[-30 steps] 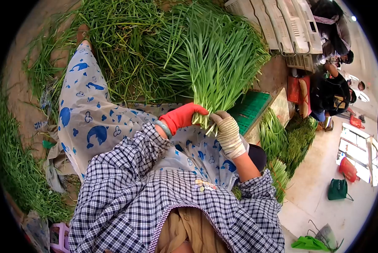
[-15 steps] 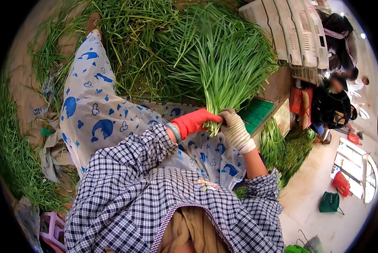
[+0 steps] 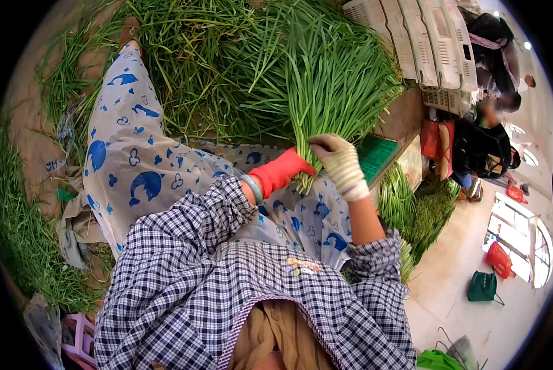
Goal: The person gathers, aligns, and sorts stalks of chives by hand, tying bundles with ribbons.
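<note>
Head view: right hand [image 3: 339, 161] shifted up stalks [image 3: 318, 105].

Lighting's decent: bright daylight is filling the room, and the window [image 3: 526, 239] at far right is blowing out to near-white. A small round light [image 3: 528, 45] is glaring higher up. The pale floor [image 3: 446, 262] is bouncing a soft, warm tone; shadows are falling gently, darkest among the loose leaves [image 3: 187, 86]. A person's black clothing [image 3: 481, 148] is swallowing detail, and a patch just above it is smearing into blur. The bunch of greens [image 3: 335, 77] and red-gloved left hand [image 3: 281, 171] are reading fairly crisp. Fisheye is bending things hard toward the edges; black vignetting is eating the corners, with bluish fringing running along the rim. Far background is going soft.
</note>
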A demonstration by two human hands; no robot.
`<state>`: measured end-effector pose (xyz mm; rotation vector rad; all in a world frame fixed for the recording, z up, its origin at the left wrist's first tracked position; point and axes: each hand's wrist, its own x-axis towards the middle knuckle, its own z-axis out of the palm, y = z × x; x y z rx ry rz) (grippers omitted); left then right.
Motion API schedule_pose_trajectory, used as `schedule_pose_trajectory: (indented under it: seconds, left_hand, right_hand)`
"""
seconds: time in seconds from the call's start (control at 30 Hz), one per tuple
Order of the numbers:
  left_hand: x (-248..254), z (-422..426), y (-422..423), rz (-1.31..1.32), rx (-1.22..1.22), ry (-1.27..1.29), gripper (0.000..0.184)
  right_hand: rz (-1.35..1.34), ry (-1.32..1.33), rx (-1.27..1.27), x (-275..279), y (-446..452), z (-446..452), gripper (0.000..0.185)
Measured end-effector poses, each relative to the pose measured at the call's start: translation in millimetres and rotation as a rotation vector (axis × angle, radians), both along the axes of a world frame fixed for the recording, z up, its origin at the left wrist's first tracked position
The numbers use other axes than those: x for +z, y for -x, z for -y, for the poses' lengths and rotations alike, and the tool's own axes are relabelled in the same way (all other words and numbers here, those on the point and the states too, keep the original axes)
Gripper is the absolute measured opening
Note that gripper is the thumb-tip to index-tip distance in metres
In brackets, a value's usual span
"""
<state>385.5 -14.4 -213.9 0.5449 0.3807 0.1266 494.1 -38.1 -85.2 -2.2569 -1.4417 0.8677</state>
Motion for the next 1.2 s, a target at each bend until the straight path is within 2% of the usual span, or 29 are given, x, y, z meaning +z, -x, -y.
schedule_pose_trajectory:
  seconds: [0.07,0.17,0.27,0.3,0.6,0.67,0.77,0.8,0.83,0.87,0.93,1.0,1.07,1.1,1.2]
  left_hand:
    - [3.3,-0.9,0.9,0.003,0.008,0.011,0.047]
    - [1.6,-2.1,-0.2,0.025,0.036,0.018,0.051]
    - [-19.6,10.4,-10.6,0.096,0.066,-0.013,0.057]
    - [-20.4,11.1,-12.8,0.147,0.087,-0.046,0.061]
    - [-7.8,7.0,-6.7,0.116,0.073,-0.109,0.077]
    - [-0.3,1.8,-1.4,0.138,0.071,-0.123,0.074]
    - [14.9,-10.6,9.1,0.183,0.038,-0.076,0.064]
    - [19.3,-14.1,12.1,0.211,0.002,-0.019,0.058]
    - [24.1,-13.1,16.7,0.145,0.014,0.010,0.047]
    - [16.7,-13.3,16.6,0.146,0.011,0.011,0.047]
    - [-6.4,-11.0,10.8,-0.013,-0.219,0.439,0.047]
    - [-10.6,-5.0,10.0,-0.002,-0.087,0.690,0.046]
    - [-7.5,-9.3,16.2,0.054,-0.137,0.257,0.045]
    - [-6.1,-8.0,15.2,0.059,-0.143,0.253,0.045]
    - [-11.1,1.7,17.1,0.001,0.009,0.091,0.050]
  right_hand:
    - [0.108,0.144,-0.050,-32.3,-8.7,-1.1,0.020]
    - [0.204,0.206,-0.121,-50.8,-15.8,-4.2,0.026]
    - [0.354,0.326,-0.137,-34.4,-0.5,-18.6,0.031]
    - [0.371,0.307,-0.121,-37.8,-2.2,-18.0,0.037]
    - [0.465,0.355,-0.129,-50.8,-10.5,-13.9,0.033]
    - [0.509,0.314,-0.127,-60.2,-17.4,-5.6,0.031]
    - [-0.122,0.100,-0.508,-73.7,-35.0,19.2,0.025]
    - [-0.375,0.070,-0.680,-46.0,-18.7,12.7,0.020]
    - [-0.456,-0.013,-0.737,-41.5,-16.0,17.6,0.017]
    - [-0.535,-0.098,-0.794,-38.5,-14.4,22.3,0.014]
    - [-0.537,-0.182,-0.773,-35.6,-7.4,27.5,0.011]
    - [-0.540,-0.265,-0.747,-35.5,-0.5,31.8,0.009]
    - [-0.531,-0.306,-0.638,-35.4,5.6,35.8,0.005]
    - [-0.530,-0.221,-0.698,-27.2,15.7,30.1,0.004]
    - [-0.585,-0.097,-0.487,3.8,52.7,17.8,0.004]
